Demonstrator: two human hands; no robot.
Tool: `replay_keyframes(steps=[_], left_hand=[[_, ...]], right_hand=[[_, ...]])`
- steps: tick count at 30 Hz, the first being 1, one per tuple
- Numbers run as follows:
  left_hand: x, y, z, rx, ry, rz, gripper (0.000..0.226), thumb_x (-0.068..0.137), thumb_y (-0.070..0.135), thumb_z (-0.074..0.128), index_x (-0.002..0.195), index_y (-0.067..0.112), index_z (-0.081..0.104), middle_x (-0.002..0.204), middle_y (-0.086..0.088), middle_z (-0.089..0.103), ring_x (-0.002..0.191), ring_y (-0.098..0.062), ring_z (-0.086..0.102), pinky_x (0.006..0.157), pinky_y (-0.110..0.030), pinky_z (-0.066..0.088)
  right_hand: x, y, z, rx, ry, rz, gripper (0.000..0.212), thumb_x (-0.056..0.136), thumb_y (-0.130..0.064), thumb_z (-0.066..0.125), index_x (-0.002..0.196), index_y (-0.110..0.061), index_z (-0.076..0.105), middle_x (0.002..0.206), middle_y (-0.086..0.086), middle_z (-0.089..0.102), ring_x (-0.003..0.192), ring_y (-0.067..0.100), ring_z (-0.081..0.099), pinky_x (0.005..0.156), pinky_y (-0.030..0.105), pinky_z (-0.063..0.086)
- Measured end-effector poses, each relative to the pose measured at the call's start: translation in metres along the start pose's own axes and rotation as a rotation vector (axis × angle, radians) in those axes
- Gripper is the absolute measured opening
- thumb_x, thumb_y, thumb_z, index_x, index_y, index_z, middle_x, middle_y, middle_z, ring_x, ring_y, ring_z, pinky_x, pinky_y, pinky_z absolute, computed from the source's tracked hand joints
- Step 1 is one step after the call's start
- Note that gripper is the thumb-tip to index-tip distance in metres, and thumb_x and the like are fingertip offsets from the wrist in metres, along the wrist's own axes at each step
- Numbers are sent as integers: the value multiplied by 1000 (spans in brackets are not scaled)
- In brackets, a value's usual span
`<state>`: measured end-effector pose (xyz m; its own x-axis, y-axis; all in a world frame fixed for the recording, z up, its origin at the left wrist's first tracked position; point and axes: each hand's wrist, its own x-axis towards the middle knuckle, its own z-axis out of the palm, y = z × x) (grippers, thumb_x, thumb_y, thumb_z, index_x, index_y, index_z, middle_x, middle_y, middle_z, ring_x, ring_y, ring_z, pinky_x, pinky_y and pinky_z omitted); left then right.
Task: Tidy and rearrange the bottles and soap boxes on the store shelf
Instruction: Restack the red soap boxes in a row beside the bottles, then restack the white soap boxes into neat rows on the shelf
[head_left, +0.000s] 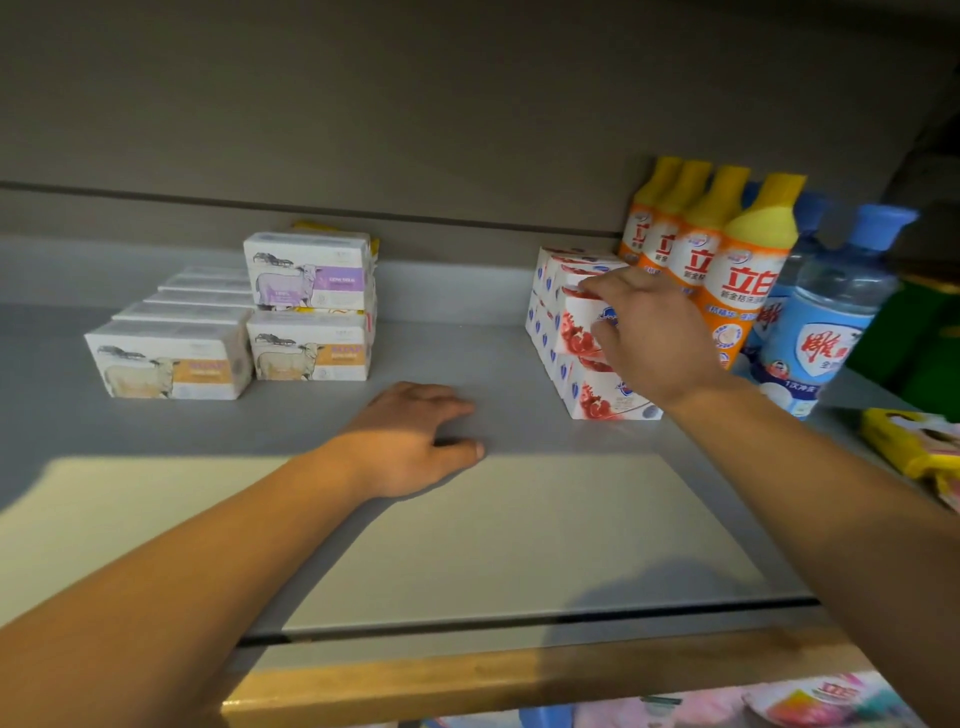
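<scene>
Right hand (649, 332) gripping top red soap box (582, 325), left hand (415, 441) flat on shelf (519, 519) mid.

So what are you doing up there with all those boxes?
A person is tidying soap boxes on a grey store shelf. The right hand grips the front upper box in the stack of red and white soap boxes, which stands beside the orange bottles with yellow caps and the blue bottles. The left hand rests on the shelf, holding nothing. The sheep soap boxes sit stacked farther left, untouched.
</scene>
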<state>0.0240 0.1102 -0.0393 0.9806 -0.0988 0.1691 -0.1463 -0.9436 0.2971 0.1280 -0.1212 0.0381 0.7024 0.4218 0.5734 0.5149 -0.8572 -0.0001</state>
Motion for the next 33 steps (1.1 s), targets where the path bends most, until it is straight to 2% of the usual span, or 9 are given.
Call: replay_keyframes(steps=[2,7,11,19,25,31,33], left_hand=[[0,0,0,4,5,6,61,88,57,54,143,32,43,154,6,34,140,-14,26,108,-16,14],[0,2,0,-2,11,-7,61,88,56,56,143,33,43,153,7,35,140,-15,26,110,-18,15],[0,3,0,-5,32,-14,59,88,54,57,141,34,45,152,12,36,140,-14,27,110,-17,16],[0,3,-1,-13,32,-6,58,87,52,59,141,33,47,151,10,37,139,-13,27,109,-15,14],[0,3,-1,-22,26,-17,58,87,53,59,141,34,46,151,10,37,140,-14,27,109,-16,15],[-1,3,-2,-38,35,-20,59,87,53,59,140,32,47,151,9,39,139,-12,28,106,-12,14],[-2,3,-4,-50,36,-17,58,87,52,60,139,29,49,150,7,40,139,-12,30,105,-11,14]], right_hand=[[0,4,0,-7,0,-5,45,93,-18,60,137,-16,53,138,11,55,122,32,52,96,42,48],[10,15,5,-34,20,61,47,89,-5,62,135,-14,54,131,12,60,114,33,58,93,45,51],[23,15,15,-24,1,82,51,89,-5,63,137,-14,51,134,12,58,118,35,55,95,47,50],[34,18,31,-40,37,114,53,87,-11,69,136,-18,51,134,9,57,120,34,55,100,49,46],[32,18,30,-36,36,101,52,89,-12,67,137,-20,49,137,7,55,122,33,54,101,47,45],[28,15,13,-42,-61,30,52,91,-30,61,139,-17,46,138,8,55,121,31,54,101,44,46],[27,9,7,-28,-49,18,51,91,-34,60,138,-16,49,136,9,56,121,31,53,102,43,44]])
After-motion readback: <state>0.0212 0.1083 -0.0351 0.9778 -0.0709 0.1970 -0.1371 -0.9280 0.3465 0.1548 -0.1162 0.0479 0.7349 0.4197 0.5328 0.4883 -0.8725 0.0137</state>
